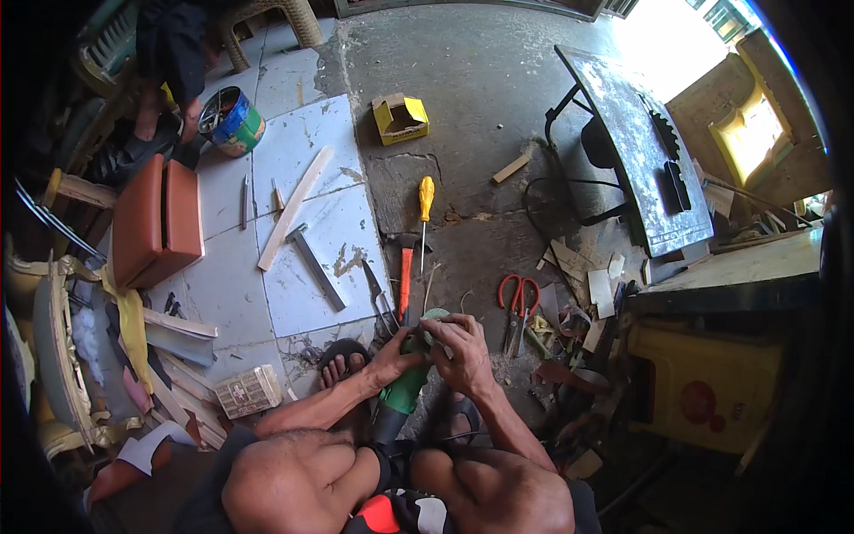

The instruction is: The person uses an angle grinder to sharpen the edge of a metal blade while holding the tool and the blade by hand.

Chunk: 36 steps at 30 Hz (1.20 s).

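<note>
A green angle grinder (405,392) stands between my knees, its dark end down and its head up. My left hand (391,361) is closed around the upper part of its body. At the head, the fingers of my right hand (463,349) are curled in a pinch, hiding what they hold. Just beyond those fingers a pale green disc (435,313) shows in part. On the floor ahead lie a hammer (406,276) with an orange handle, a yellow-handled screwdriver (426,200), a dark pointed tool (378,294) and red-handled scissors (519,303).
A table saw (632,151) stands at the right, near wood scraps (601,292). On the left tiles lie a wood strip (298,206) and a metal square (318,269). Farther off are a yellow box (400,119), a bucket (235,123), a brown padded block (160,222) and another person's legs (169,62).
</note>
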### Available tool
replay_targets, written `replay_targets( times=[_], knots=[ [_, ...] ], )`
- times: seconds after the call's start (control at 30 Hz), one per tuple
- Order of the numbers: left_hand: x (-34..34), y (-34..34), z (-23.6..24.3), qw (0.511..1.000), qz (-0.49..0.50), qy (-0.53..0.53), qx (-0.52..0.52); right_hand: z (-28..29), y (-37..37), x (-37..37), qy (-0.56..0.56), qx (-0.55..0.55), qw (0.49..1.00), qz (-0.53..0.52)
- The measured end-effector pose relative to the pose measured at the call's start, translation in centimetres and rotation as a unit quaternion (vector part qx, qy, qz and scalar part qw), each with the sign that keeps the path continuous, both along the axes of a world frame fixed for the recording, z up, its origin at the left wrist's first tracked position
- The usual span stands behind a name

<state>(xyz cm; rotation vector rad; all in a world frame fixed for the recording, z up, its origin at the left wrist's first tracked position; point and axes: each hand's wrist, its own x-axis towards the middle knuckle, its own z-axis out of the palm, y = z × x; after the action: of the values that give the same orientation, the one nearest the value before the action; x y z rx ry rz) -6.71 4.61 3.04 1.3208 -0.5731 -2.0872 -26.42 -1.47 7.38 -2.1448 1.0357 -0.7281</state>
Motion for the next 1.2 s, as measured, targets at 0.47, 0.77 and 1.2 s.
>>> replay_targets(
  times=[0.47,0.77,1.2],
  knots=[
    [-0.9,0.4,-0.1,0.999,0.022,0.002,-0.024,0.6,0.5,0.5,0.016,0.030,0.992,-0.123],
    [-1.1,0.2,-0.5,1.000,0.006,-0.004,-0.017,-0.8,0.7,0.4,0.024,0.069,0.990,-0.119],
    [-1.3,0.3,-2.5,0.995,0.007,0.062,0.078,-9.1,0.4,-5.9,0.099,-0.019,0.955,-0.278]
  ],
)
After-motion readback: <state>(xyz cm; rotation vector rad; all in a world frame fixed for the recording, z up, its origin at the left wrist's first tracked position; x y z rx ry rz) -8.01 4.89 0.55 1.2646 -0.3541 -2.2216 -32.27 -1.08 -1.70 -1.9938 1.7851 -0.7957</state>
